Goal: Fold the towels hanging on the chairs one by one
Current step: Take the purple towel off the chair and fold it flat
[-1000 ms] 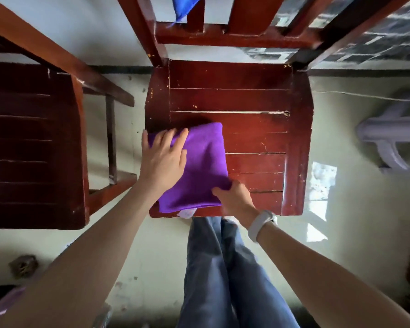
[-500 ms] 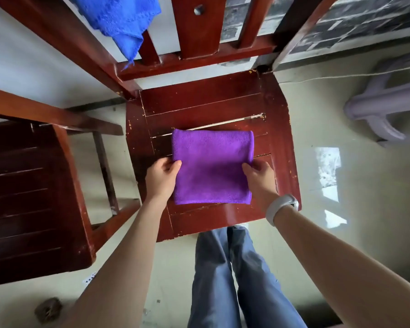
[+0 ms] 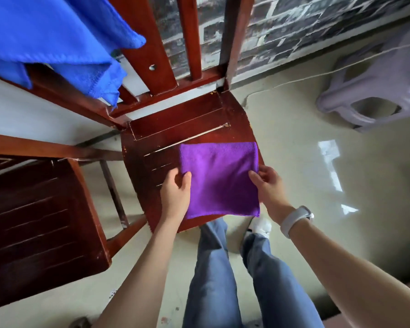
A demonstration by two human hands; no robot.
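Since a moment ago the folded purple towel (image 3: 219,179) has shifted toward the right side of the chair (image 3: 175,129) seat, its near edge now overhanging the front. Nearly square, it runs slightly longer front to back, folded edge toward the backrest. Left hand (image 3: 175,194) and right hand (image 3: 269,185) pinch its side edges; a blue towel (image 3: 57,41) hangs on the backrest.

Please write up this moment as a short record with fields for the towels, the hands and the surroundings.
purple towel: folded into a square, on the chair seat
left hand: pinches the towel's left edge
right hand: pinches the towel's right edge
blue towel: unfolded, draped over the chair back
second chair: to the left
plastic stool: on the floor, to the right
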